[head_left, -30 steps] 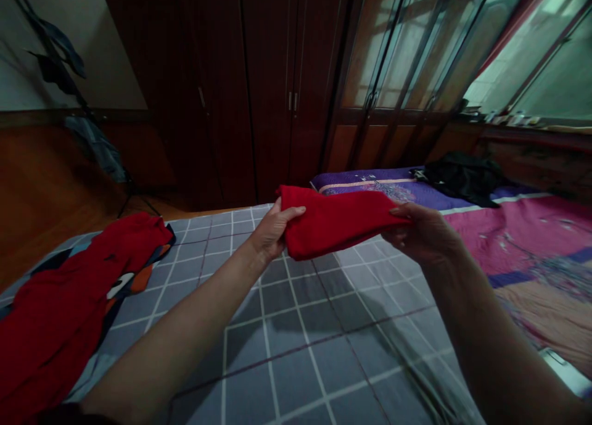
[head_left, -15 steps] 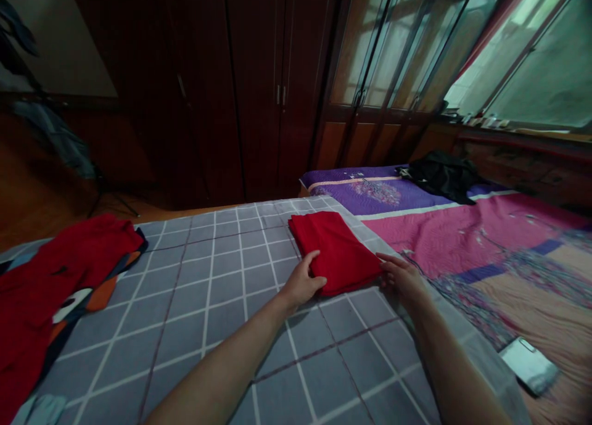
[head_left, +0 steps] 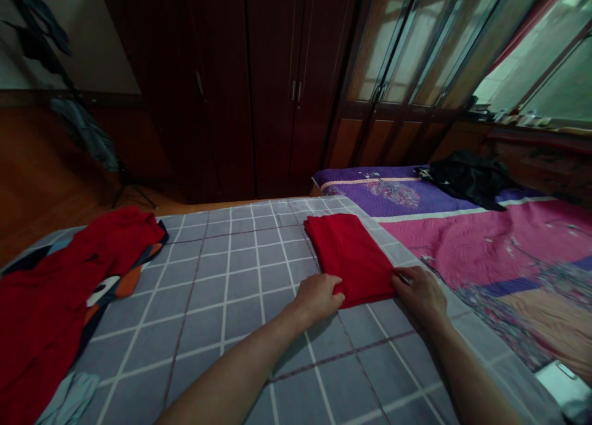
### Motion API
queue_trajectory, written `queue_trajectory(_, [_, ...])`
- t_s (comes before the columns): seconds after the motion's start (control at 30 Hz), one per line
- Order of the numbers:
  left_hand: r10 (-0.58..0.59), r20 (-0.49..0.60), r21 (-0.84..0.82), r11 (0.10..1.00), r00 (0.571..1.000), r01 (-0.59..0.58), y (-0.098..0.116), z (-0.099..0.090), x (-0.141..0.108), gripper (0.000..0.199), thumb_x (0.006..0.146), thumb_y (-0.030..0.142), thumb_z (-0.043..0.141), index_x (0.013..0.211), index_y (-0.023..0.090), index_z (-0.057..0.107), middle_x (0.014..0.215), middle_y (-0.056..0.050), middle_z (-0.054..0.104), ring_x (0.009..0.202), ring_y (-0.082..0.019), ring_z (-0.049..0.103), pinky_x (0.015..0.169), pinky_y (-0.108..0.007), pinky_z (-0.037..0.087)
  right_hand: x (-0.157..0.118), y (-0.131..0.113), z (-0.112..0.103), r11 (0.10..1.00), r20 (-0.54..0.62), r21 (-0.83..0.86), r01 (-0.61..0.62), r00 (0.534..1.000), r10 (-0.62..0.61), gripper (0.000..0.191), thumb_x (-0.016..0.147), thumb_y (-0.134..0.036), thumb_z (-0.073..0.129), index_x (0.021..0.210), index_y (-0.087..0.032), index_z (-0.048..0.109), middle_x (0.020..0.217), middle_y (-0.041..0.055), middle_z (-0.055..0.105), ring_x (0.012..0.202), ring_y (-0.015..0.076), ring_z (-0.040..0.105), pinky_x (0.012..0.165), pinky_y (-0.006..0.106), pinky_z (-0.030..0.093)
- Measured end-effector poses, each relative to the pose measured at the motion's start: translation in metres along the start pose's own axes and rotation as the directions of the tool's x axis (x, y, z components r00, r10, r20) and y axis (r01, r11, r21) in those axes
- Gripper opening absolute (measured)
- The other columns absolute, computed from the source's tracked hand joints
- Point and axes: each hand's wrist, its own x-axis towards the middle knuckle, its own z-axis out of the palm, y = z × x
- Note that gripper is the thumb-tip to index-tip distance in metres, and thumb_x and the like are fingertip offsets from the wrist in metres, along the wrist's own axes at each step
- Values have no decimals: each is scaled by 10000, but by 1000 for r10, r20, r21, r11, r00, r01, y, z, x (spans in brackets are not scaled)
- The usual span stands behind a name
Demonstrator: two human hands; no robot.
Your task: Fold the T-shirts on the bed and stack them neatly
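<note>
A folded red cloth (head_left: 354, 252), stacked in layers as a flat rectangle, lies on the grey checked bedsheet (head_left: 240, 261). Its exact kind of garment cannot be told. My left hand (head_left: 320, 298) grips the near left corner with thumb and fingers closed. At the near right corner my right hand (head_left: 420, 292) pinches the edge, its fingers bent together. Both forearms reach in from the bottom of the view.
A red garment with a cartoon eye (head_left: 60, 289) lies spread at left, with a pale cloth (head_left: 69, 397) by it. At right are a purple and pink quilt (head_left: 439, 243), a black garment (head_left: 467, 175) and a phone (head_left: 562, 382). Dark wardrobes (head_left: 272, 104) stand behind.
The view has turned slightly left, so everything sits further right. My left hand has closed on the near left corner, and my right fingers have curled in at the right corner.
</note>
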Motion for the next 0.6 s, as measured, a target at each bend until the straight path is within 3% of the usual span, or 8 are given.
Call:
queue_trajectory(0.1, [44, -3, 181, 983, 999, -43, 1, 0, -1, 287, 744, 245, 562, 985, 231, 719, 1014, -95, 713, 1029, -306, 619, 943, -424, 421, 3, -2, 4, 980, -2, -165, 113, 993, -115, 373, 801, -353, 455, 988, -161, 715, 1076, 155, 636, 999, 319, 572, 868, 434, 437])
queue_trajectory(0.17, [60, 6, 263, 963, 998, -60, 2, 1, -1, 274, 773, 265, 544, 985, 228, 714, 1006, -102, 714, 1000, -300, 634, 908, -417, 444, 10, -15, 5, 966, -16, -170, 193, 980, -198, 424, 814, -365, 460, 1084, -122, 679, 1182, 193, 587, 1081, 337, 541, 928, 450, 418])
queue_trajectory(0.37, [76, 35, 410, 908, 997, -84, 5, 3, -3, 252, 828, 294, 498, 955, 210, 698, 926, -120, 722, 910, -292, 663, 825, -415, 487, 48, -100, 30, 887, 66, 17, 462, 884, -462, 640, 886, -493, 407, 1369, -73, 419, 1435, 197, 380, 1336, 297, 332, 1065, 426, 315])
queue_trajectory(0.47, [93, 42, 445, 890, 995, -102, 5, 4, -3, 277, 848, 312, 468, 948, 185, 693, 916, -134, 722, 882, -300, 669, 787, -422, 505, 59, -133, 54, 880, 166, -20, 475, 869, -466, 614, 912, -482, 360, 1409, -121, 362, 1481, 162, 323, 1363, 295, 285, 1075, 468, 283])
queue_trajectory(0.6, [112, 73, 490, 862, 991, -134, 2, 4, -1, 333, 872, 349, 423, 960, 160, 683, 927, -149, 718, 868, -307, 674, 744, -420, 521, 60, -140, 75, 867, 193, -34, 497, 855, -482, 528, 908, -447, 369, 1357, -180, 440, 1458, 157, 368, 1329, 330, 337, 1046, 530, 289])
